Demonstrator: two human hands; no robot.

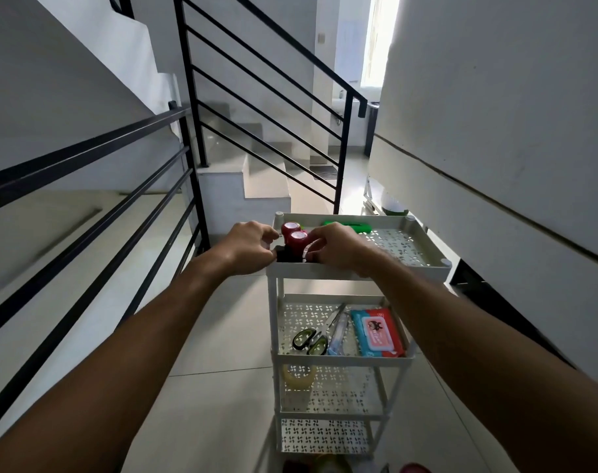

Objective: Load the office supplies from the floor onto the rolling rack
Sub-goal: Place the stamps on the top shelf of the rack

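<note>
Stairwell, tiled floor [222, 336]; both hands' fingers [273, 237] curled, seemingly gripping black item [285, 256] on rack top tray [410, 240]

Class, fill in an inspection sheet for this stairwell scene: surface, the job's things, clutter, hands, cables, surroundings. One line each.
Surface: pale tiled floor at the foot of the stairs.
Job's things: white rolling rack; top tray holds two red rolls, a black item and a green object; second tray holds scissors, a blue pen-like item and a wipes pack; third tray holds a clear tape roll.
Clutter: blurred items on the floor at the bottom edge, kind unclear.
Hands: left hand and right hand both at the black item, fingers curled.
Cables: nothing seen.
Surroundings: black stair railing, white walls, bright window behind.
</note>
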